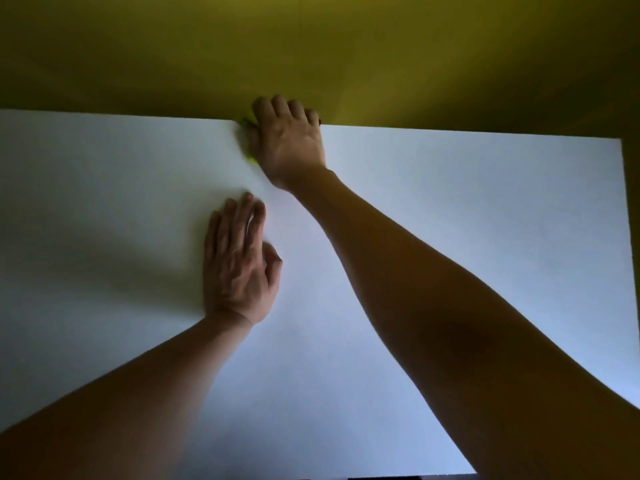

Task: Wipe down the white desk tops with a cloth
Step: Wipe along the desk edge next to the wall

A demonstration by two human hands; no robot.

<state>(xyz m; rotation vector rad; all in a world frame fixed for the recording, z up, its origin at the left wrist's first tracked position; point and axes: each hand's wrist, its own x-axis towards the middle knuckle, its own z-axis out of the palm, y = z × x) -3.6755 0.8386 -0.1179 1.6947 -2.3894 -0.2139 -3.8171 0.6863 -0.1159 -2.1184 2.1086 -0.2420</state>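
**Right hand on cloth at far desk edge, left hand flat mid-desk**

My right arm reaches diagonally from lower right to the far edge of the white desk top (pixel 450 209). My right hand (pixel 289 143) lies palm down, fingers curled forward over the back edge where the desk meets the yellow wall (pixel 311 46). It covers the cloth (pixel 250 157) almost entirely, with fingers bent down on it, pressing it to the surface; exact grip under the palm is hidden.

My left arm comes in from lower left. My left hand (pixel 239 261) lies flat on the desk, palm down, fingers straight and close together, pointing away from me, thumb tucked at the right side. It holds nothing and sits near the middle of the desk, nearer to me than the right hand and clearly apart from it.

Cloth: only small yellow-green slivers show at the left side of my right hand, one at the back edge, one by the heel of the thumb. Looks soft and bunched; shape and size can't be told.

Desk top: smooth, matte, flat white, straight edges, square right-hand corner visible. Wall: plain, uniform yellow, dim lighting, darker toward the corners.
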